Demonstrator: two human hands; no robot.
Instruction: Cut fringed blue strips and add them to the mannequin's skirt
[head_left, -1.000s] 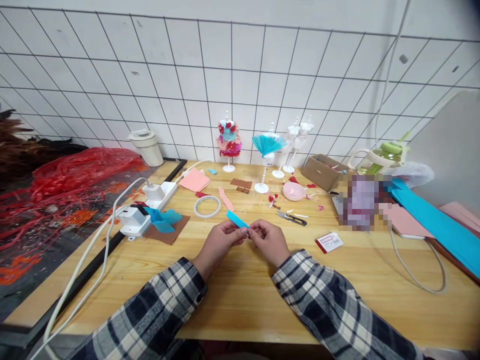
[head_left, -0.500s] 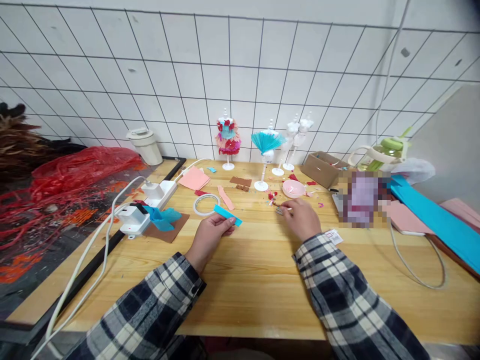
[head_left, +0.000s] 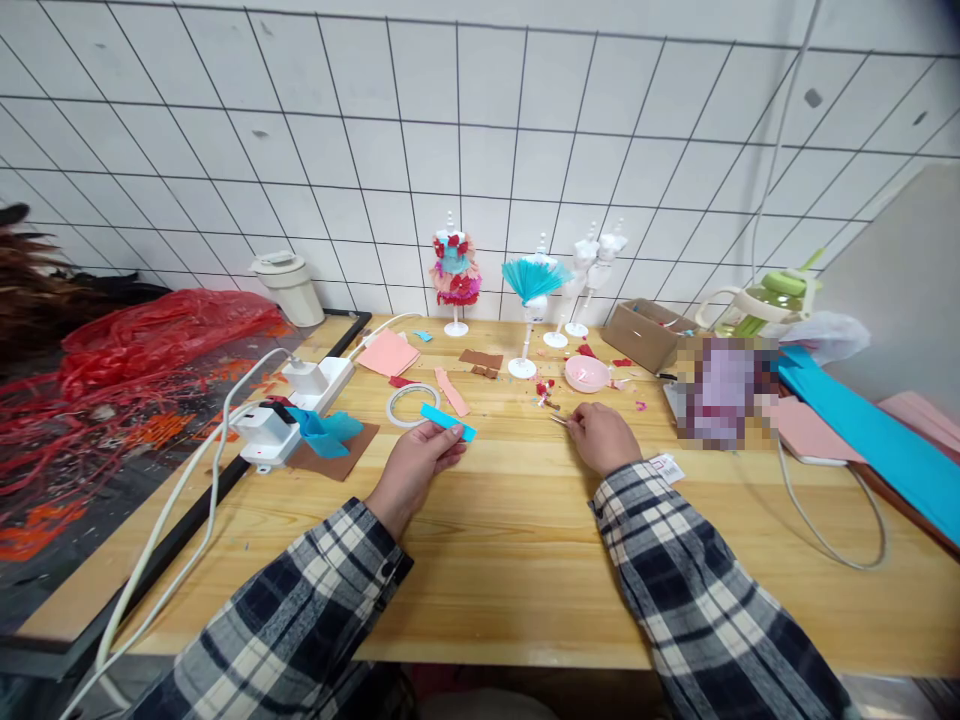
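Note:
My left hand pinches a short bright blue paper strip between thumb and fingers, above the table. To the right, my right hand is closed low over the tabletop on what look like small metal scissors; only their tip shows. A roll of tape lies just beyond my left hand. Farther back stands a small white dress-form stand, topped by a pleated blue paper fan. Beside it, another dress form wears a layered paper dress in red, pink and blue.
On the left is a power strip with white cables. A pink dish, paper scraps and a cardboard box sit toward the back. Long blue paper lies at the right, near a bottle.
My left hand has shifted slightly left and up with the blue strip. My right hand has drawn slightly right, with the metal tip still showing.

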